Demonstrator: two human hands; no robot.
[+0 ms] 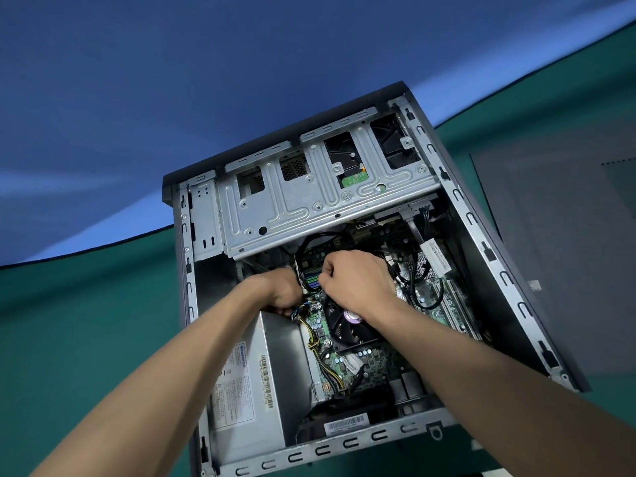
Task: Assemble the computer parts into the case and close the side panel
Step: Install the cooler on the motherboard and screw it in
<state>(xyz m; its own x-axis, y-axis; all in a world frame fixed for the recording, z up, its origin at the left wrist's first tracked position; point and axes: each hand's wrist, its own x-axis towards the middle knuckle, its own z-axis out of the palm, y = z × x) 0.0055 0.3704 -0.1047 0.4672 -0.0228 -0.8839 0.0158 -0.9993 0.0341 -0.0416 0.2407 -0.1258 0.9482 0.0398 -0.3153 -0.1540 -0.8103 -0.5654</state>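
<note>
Working spot: inside open case, lying on green bench.
Left hand: fingers curled on cable bundle beside power box.
Right hand: fingers curled shut above fan; cannot tell what is pinched.
Feel: cables bendy and light; board breaks easily, so hold plugs, not wires.
Side panel: off, flat on bench.

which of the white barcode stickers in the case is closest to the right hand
The small sticker on the motherboard, just below the CPU fan, is closest to the right hand. The one on the power supply, the bottom-edge one and the cable tag lie farther out.
</note>
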